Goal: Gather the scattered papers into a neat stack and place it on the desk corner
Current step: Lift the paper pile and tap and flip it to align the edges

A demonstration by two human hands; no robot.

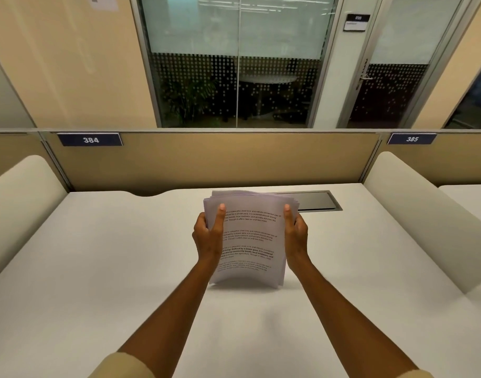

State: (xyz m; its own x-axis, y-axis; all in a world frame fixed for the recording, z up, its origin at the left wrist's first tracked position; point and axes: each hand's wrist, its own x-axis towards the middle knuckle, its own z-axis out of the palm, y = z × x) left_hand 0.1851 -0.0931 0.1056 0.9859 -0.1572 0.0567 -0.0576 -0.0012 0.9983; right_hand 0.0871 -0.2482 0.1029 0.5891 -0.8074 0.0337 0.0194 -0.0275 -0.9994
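Note:
A stack of white printed papers (250,236) stands nearly upright in the middle of the white desk (97,255), its lower edge resting on or just above the desktop. My left hand (208,236) grips the stack's left edge, thumb on the front sheet. My right hand (296,236) grips the right edge the same way. The top edges of the sheets are slightly uneven and fanned. No loose sheets lie elsewhere on the desk.
A dark cable hatch (318,201) is set into the desk behind the papers. A tan partition (206,159) with labels 384 and 385 closes the back. Padded cream dividers (21,197) (413,203) flank both sides.

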